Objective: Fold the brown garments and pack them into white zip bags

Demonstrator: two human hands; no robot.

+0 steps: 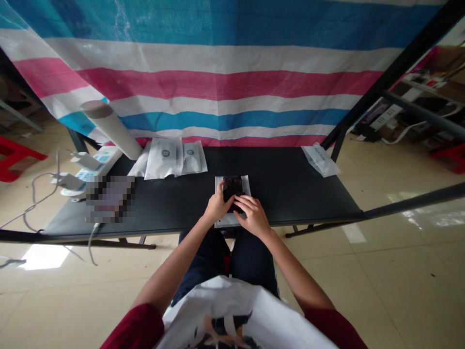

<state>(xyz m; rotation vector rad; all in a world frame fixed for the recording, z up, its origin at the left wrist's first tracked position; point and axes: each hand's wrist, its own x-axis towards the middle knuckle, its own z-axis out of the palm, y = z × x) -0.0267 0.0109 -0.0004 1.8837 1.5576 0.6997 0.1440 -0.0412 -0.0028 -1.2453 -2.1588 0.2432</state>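
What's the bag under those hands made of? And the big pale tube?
The bag looks like thin plastic film: milky white, a little shiny, with soft, bendy edges. The tube may be thick cardboard or stiff paper, since it looks pale and dull with no shine, but it could be plastic; this picture can't settle it.

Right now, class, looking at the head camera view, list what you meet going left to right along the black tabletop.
white power strip → white printed pouch → smaller white printed pouch → left hand → right hand → far-right white pouch
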